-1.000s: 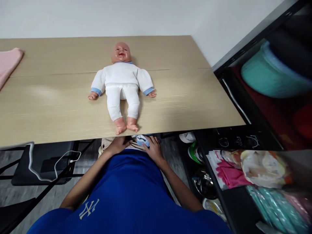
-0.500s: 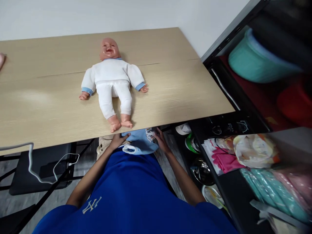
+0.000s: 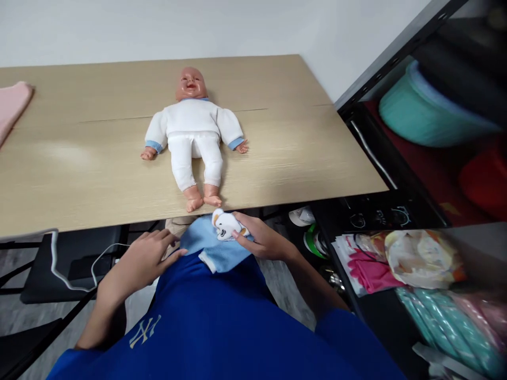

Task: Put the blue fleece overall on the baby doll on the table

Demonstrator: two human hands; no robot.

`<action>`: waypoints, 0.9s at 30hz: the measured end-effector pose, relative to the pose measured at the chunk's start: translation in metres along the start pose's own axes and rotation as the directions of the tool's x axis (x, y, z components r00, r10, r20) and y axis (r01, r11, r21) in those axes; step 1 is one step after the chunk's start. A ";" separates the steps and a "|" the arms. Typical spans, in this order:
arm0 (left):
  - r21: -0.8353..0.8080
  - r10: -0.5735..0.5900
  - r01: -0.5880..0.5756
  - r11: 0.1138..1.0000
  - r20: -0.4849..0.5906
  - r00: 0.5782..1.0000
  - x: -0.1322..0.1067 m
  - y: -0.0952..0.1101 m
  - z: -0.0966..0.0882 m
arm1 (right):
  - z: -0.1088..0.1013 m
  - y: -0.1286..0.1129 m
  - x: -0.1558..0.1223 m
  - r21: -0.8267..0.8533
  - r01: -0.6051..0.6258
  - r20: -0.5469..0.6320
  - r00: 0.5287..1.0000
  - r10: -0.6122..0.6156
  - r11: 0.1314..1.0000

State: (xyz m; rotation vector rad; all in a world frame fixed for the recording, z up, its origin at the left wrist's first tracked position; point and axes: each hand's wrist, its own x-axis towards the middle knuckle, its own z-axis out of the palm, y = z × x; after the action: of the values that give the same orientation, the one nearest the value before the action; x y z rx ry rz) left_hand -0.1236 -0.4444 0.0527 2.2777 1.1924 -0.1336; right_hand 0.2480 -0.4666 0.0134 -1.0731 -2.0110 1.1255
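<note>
A baby doll [image 3: 194,138] in white clothes with blue cuffs lies face up on the wooden table [image 3: 99,158], feet toward me. Below the table's front edge, over my lap, my right hand [image 3: 263,240] pinches a light blue garment [image 3: 212,247] by its white animal patch. My left hand [image 3: 144,259] is to the left of the garment, fingers stretched out and apart, fingertips close to its edge but holding nothing.
A pink cloth [image 3: 12,105] lies at the table's far left. A white cable [image 3: 71,264] hangs under the table over a black chair. To the right stands a dark shelf [image 3: 396,174] with a teal tub [image 3: 428,113] and packed cloths [image 3: 415,258].
The blue garment has come up from my lap. My right hand now grips it near the animal patch, and my left hand has let go and moved left. The view shifted slightly.
</note>
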 end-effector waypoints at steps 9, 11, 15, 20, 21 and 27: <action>-0.420 0.581 -0.677 0.604 -0.350 0.735 0.086 0.015 -0.078 | -0.061 -0.091 0.078 0.013 0.257 0.042 0.965 -0.258 0.966; -0.524 0.588 -0.643 0.558 -0.297 0.752 0.096 0.013 -0.081 | -0.064 -0.092 0.081 0.030 0.184 -0.039 0.982 -0.183 0.982; -0.529 0.505 -0.666 0.526 -0.436 0.745 0.091 0.013 -0.084 | -0.054 -0.063 0.081 0.078 0.079 0.122 0.989 -0.089 0.994; -0.526 0.444 -0.560 0.640 -0.341 0.829 0.081 0.016 -0.088 | -0.044 -0.040 0.082 0.118 0.020 0.295 0.954 -0.054 0.993; -0.550 0.430 -0.523 0.651 -0.301 0.851 0.080 0.016 -0.089 | -0.043 -0.039 0.082 0.156 0.026 0.229 0.971 -0.062 0.987; -0.654 0.489 -0.449 0.608 -0.136 0.861 0.081 0.007 -0.095 | -0.043 -0.030 0.090 0.239 -0.002 0.160 0.986 -0.037 0.971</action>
State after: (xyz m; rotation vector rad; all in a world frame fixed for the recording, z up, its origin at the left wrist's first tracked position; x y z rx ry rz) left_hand -0.0850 -0.3391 0.1081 1.8154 0.4350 0.3820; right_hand 0.2261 -0.3816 0.0695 -0.8630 -1.9412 1.4456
